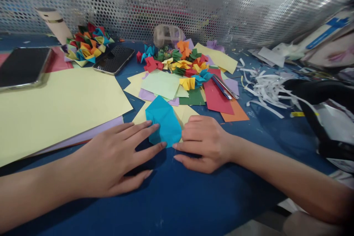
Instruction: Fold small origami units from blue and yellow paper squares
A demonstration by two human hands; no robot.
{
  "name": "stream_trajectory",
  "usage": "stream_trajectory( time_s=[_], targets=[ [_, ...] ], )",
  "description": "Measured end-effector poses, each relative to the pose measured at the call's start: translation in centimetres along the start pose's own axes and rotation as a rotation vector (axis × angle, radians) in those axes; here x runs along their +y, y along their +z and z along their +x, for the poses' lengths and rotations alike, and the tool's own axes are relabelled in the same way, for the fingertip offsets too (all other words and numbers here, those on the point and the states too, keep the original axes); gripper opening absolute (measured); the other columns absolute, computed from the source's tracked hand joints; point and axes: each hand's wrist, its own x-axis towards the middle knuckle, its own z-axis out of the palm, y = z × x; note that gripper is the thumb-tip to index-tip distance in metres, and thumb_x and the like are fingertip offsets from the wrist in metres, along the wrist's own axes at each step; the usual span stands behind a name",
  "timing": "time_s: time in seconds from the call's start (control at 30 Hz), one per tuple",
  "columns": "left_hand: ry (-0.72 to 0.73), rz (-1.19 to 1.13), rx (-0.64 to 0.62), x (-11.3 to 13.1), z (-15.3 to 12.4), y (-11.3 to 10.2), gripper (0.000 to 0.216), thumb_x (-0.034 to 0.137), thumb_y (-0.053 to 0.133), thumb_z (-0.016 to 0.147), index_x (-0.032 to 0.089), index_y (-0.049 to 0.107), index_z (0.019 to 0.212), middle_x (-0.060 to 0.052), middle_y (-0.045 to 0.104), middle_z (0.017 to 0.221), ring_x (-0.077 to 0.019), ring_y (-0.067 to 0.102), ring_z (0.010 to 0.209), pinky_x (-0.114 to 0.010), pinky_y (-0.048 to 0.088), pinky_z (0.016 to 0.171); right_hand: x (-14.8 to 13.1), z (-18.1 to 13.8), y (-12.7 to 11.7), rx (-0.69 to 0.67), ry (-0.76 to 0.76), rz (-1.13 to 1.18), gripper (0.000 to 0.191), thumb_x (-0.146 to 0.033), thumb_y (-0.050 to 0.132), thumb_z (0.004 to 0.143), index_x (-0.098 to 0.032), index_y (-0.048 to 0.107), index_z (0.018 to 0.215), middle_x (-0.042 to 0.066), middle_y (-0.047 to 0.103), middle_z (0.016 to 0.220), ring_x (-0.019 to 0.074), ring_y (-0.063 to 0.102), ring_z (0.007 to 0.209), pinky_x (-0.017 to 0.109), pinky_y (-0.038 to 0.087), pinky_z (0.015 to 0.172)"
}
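Note:
A partly folded turquoise paper [163,120] lies on the blue table [177,199] between my two hands. My left hand [110,160] rests flat with fingers stretched out, its fingertips pressing the paper's left and lower edges. My right hand [203,143] is curled, its fingers pressed together at the paper's lower right corner. Under the turquoise paper lies a pale yellow sheet [188,112].
Large yellow sheets [55,107] lie at left, with two phones [22,67] [114,60] behind them. A pile of small folded colored pieces [179,64] and loose colored papers [215,97] sits ahead. White paper strips [265,88] and black objects [323,96] are at right. A perforated metal screen [177,3] closes the back.

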Motion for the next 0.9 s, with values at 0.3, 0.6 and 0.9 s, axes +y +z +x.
stream_trajectory(
  time_s=[0.3, 0.6, 0.9],
  targets=[
    [-0.022, -0.008, 0.008, -0.07, 0.0, 0.18, 0.043, 0.04, 0.039, 0.096, 0.025, 0.051, 0.134, -0.017, 0.052, 0.14, -0.0337, 0.054, 0.122, -0.049, 0.051, 0.09, -0.02, -0.02, -0.05, 0.032, 0.012, -0.029, 0.037, -0.027, 0.057, 0.087, -0.019, 0.049, 0.052, -0.003, 0.047, 0.05, 0.011, 0.041, 0.049, 0.031, 0.028, 0.055],
    [-0.072, -0.089, 0.037, -0.01, -0.04, 0.33, 0.053, 0.036, 0.047, 0.093, 0.014, 0.042, 0.141, -0.018, 0.047, 0.146, -0.0353, 0.053, 0.125, -0.049, 0.05, 0.095, 0.25, -0.15, 0.28, -0.006, 0.074, -0.058, 0.019, -0.034, 0.062, 0.09, -0.016, 0.067, 0.088, 0.0, 0.065, 0.068, 0.0131, 0.055, 0.063, 0.029, 0.038, 0.062],
    [0.022, -0.116, 0.163, 0.03, 0.14, -0.11, 0.028, 0.023, 0.051, 0.091, 0.011, 0.06, 0.114, -0.016, 0.061, 0.13, -0.0295, 0.059, 0.117, -0.041, 0.053, 0.095, 0.09, -0.02, 0.25, 0.031, 0.103, -0.045, 0.021, -0.027, 0.056, 0.092, -0.016, 0.066, 0.077, 0.0, 0.061, 0.062, 0.0127, 0.051, 0.058, 0.03, 0.034, 0.059]
  ],
)
